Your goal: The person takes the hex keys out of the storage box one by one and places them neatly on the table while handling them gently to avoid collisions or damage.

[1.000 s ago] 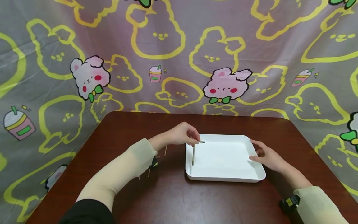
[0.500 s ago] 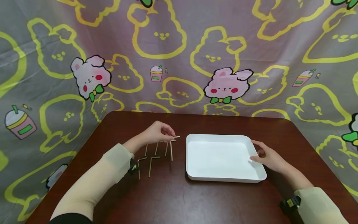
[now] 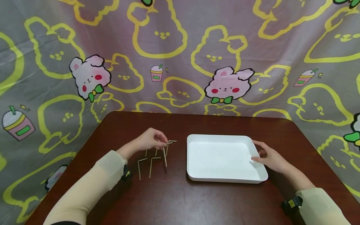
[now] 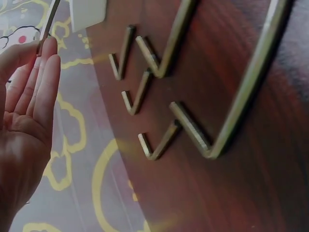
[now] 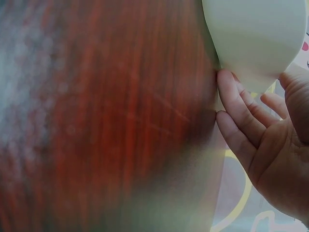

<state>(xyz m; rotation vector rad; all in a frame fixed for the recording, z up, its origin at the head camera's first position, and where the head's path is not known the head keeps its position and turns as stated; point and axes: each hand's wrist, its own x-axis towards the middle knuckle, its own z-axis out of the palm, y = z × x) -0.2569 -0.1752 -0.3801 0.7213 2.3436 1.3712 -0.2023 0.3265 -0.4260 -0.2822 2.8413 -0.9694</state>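
Observation:
My left hand (image 3: 150, 139) pinches a brass-coloured hex key (image 3: 165, 158) between thumb and fingertips, its long arm hanging down over the table. In the left wrist view only part of that key shows at the top, by the fingertips. Several similar L-shaped hex keys (image 3: 150, 168) lie spaced apart on the table below and around this hand; the left wrist view shows their bends (image 4: 153, 155) up close. At the right, my right hand (image 3: 269, 158) grips the side of a white rectangular tray (image 3: 225, 180), thumb over the rim and fingers along the outer wall (image 5: 251, 72).
The tray, with a bare white floor, sits right of the keys on a dark reddish-brown table (image 3: 180, 203). A patterned curtain (image 3: 174, 68) with cartoon rabbits rises behind the table and along its sides.
My left hand has carried the hex key leftward, from above the tray's left edge to above the other keys, and slightly lower since the middle frame. The right hand and tray stay put.

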